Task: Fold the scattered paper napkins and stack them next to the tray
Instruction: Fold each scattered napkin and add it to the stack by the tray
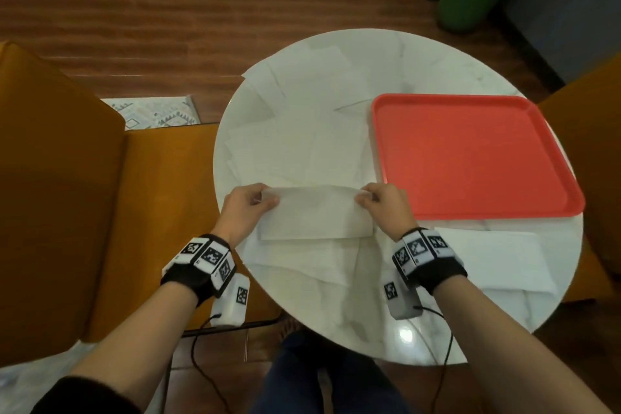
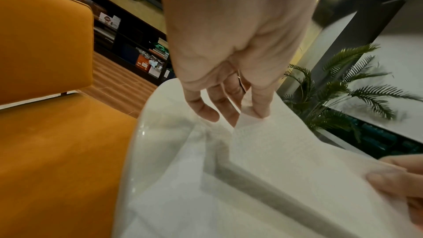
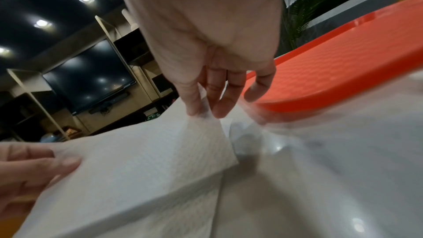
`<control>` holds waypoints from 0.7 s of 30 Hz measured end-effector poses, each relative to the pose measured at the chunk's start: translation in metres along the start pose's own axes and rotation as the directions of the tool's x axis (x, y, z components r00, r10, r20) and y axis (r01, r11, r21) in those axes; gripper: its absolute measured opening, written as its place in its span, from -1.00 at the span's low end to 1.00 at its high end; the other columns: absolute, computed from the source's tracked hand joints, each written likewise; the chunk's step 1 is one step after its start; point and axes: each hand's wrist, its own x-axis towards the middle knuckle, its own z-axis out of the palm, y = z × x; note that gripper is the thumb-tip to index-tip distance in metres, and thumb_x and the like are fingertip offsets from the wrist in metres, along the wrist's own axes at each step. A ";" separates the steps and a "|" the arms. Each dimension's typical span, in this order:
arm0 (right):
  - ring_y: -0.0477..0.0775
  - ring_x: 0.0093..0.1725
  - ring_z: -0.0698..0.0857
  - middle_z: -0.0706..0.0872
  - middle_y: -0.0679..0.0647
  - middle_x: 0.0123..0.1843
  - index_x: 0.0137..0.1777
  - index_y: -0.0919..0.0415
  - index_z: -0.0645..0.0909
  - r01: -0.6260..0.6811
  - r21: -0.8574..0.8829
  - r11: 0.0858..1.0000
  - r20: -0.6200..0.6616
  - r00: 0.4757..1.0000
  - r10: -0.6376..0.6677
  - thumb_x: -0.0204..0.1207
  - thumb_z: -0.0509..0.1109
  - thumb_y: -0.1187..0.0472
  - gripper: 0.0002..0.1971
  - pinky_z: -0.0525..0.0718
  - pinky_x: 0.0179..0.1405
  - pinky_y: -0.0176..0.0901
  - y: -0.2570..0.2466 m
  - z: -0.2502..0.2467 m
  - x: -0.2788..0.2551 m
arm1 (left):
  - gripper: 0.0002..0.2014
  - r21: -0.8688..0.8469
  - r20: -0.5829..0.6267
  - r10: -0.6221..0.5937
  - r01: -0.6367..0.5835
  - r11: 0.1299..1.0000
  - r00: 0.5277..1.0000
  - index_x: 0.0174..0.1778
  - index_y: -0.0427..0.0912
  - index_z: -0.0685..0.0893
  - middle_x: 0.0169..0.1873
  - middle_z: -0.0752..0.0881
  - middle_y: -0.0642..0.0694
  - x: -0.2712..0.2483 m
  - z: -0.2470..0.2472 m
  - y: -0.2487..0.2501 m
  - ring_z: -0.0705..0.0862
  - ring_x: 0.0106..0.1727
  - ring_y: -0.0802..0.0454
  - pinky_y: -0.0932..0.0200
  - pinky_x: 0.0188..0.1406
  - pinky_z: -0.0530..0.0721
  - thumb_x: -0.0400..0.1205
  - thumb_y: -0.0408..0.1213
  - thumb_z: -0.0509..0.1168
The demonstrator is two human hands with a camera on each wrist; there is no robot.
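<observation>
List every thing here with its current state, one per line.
held napkin: folded over, far corners lifted
left hand: pinches its left corner
right hand: pinches its right corner
red tray: flat on table, nothing in it
other napkins: spread unfolded over the table

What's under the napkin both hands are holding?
Under the held napkin, pinched by the left hand and right hand, more flat white napkins lie on the marble table. How many sit directly beneath is hidden.
</observation>
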 end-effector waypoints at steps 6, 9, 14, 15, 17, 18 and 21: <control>0.18 0.16 0.63 0.65 0.18 0.17 0.39 0.19 0.47 -0.093 -0.079 0.993 -0.003 0.996 0.093 0.57 0.36 0.21 -0.61 0.60 0.18 0.04 -0.006 0.005 0.001 | -0.42 0.440 -0.130 0.107 -0.039 0.897 0.986 0.52 -0.04 0.38 0.43 0.39 -0.15 -0.005 0.004 -0.008 0.45 0.40 -0.07 0.01 0.41 0.45 0.60 -0.04 0.37; 0.23 0.33 0.54 0.56 0.25 0.34 0.46 0.24 0.41 0.051 -0.134 0.990 -0.098 0.993 -0.064 0.59 0.28 0.32 -0.57 0.46 0.36 -0.04 -0.019 0.018 -0.021 | -0.43 0.618 -0.062 0.277 -0.181 0.765 0.959 0.56 -0.06 0.32 0.51 0.34 -0.17 -0.028 0.014 -0.018 0.37 0.51 -0.13 -0.12 0.49 0.35 0.65 0.00 0.27; 0.06 0.68 -0.03 -0.05 0.11 0.71 0.67 0.20 -0.11 0.329 -0.114 0.937 0.401 0.879 -0.260 0.73 0.02 0.08 -0.41 -0.08 0.66 -0.06 -0.056 0.083 -0.062 | -0.29 0.791 0.210 0.136 -0.250 0.558 0.968 0.68 -0.17 -0.14 0.67 -0.22 -0.11 -0.044 0.044 -0.055 -0.16 0.70 -0.05 -0.27 0.61 -0.13 0.66 0.12 -0.23; 0.02 0.68 -0.14 -0.18 0.05 0.71 0.67 0.15 -0.21 0.353 -0.128 0.927 0.461 0.849 -0.260 0.74 -0.05 0.01 -0.39 -0.14 0.66 -0.05 -0.057 0.096 -0.066 | -0.26 0.816 0.233 0.110 -0.256 0.519 0.966 0.66 -0.18 -0.23 0.65 -0.29 -0.14 -0.045 0.045 -0.062 -0.23 0.69 -0.07 -0.36 0.61 -0.12 0.59 0.10 -0.27; -0.04 0.67 -0.24 -0.29 0.01 0.70 0.66 0.12 -0.30 0.374 -0.184 0.909 0.503 0.831 -0.240 0.73 -0.13 -0.06 -0.38 -0.20 0.66 -0.05 -0.049 0.109 -0.068 | -0.22 0.847 0.250 0.089 -0.262 0.462 0.964 0.67 -0.18 -0.24 0.66 -0.25 -0.20 -0.045 0.046 -0.073 -0.22 0.69 -0.09 -0.43 0.57 -0.01 0.55 0.09 -0.22; -0.06 0.67 -0.25 -0.28 0.01 0.70 0.66 0.13 -0.29 0.378 -0.225 0.898 0.502 0.835 -0.226 0.73 -0.15 -0.07 -0.39 -0.21 0.66 -0.05 -0.042 0.110 -0.067 | -0.22 0.853 0.237 0.103 -0.257 0.455 0.966 0.68 -0.19 -0.19 0.68 -0.19 -0.19 -0.044 0.046 -0.075 -0.17 0.69 -0.08 -0.42 0.57 0.02 0.58 0.12 -0.19; -0.16 0.63 -0.30 -0.31 -0.08 0.66 0.66 0.09 -0.26 0.376 -0.343 0.861 0.464 0.865 -0.193 0.65 -0.29 -0.17 -0.36 -0.25 0.66 -0.05 -0.020 0.095 -0.065 | -0.18 0.846 0.207 0.114 -0.237 0.477 0.972 0.66 -0.16 -0.28 0.66 -0.31 -0.06 -0.042 0.047 -0.077 -0.28 0.68 0.03 -0.24 0.58 -0.25 0.60 0.32 -0.35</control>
